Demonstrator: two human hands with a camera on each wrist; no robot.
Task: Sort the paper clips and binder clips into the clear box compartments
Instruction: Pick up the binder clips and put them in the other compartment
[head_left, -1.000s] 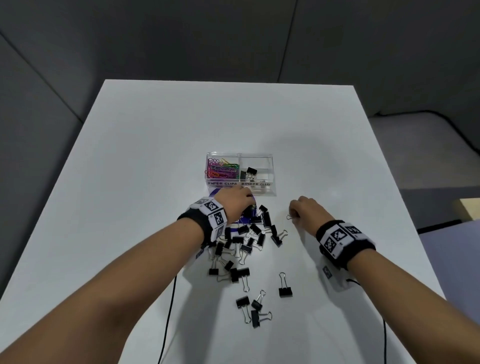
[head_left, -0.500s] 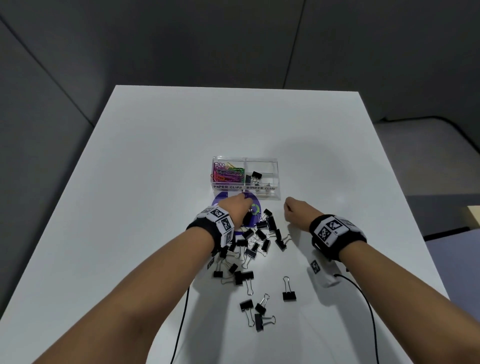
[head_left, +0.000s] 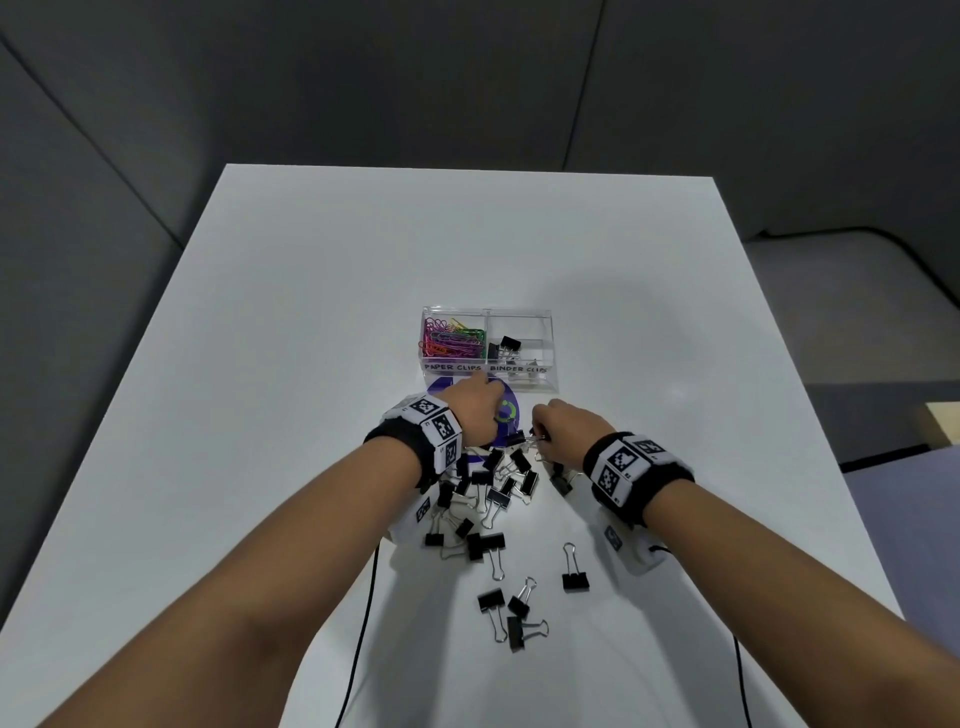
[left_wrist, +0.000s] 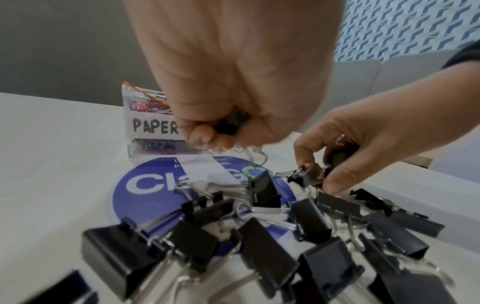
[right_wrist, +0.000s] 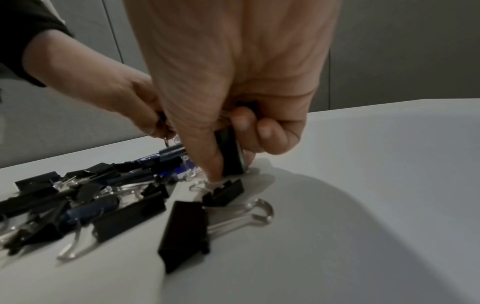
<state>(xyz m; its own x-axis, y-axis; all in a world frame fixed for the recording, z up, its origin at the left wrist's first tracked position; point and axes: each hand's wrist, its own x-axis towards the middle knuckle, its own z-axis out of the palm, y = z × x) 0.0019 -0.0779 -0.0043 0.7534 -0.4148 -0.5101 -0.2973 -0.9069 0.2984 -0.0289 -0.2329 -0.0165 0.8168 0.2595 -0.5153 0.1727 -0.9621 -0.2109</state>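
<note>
A clear two-part box (head_left: 540, 382) stands mid-table: coloured paper clips (head_left: 451, 339) fill its left part, a few black binder clips (head_left: 508, 345) lie in its right part. A pile of black binder clips (head_left: 491, 486) (left_wrist: 259, 236) lies in front of it, partly over a round blue sticker (head_left: 506, 415). My left hand (head_left: 475, 410) (left_wrist: 221, 131) is curled round black binder clips just before the box. At the pile's right edge my right hand (head_left: 545, 428) (right_wrist: 228, 156) grips a black binder clip (right_wrist: 230, 152) and pinches another with its fingertips.
Several more binder clips (head_left: 514, 605) lie scattered nearer me, one (head_left: 574, 574) apart to the right. The white table (head_left: 291, 364) ends at a dark wall behind and a drop on the right. Two thin black cables (head_left: 363, 623) run back from my wrists.
My right hand has moved left from the bare table to the pile's right edge. My left hand has stayed in front of the box. The camera has tilted.
</note>
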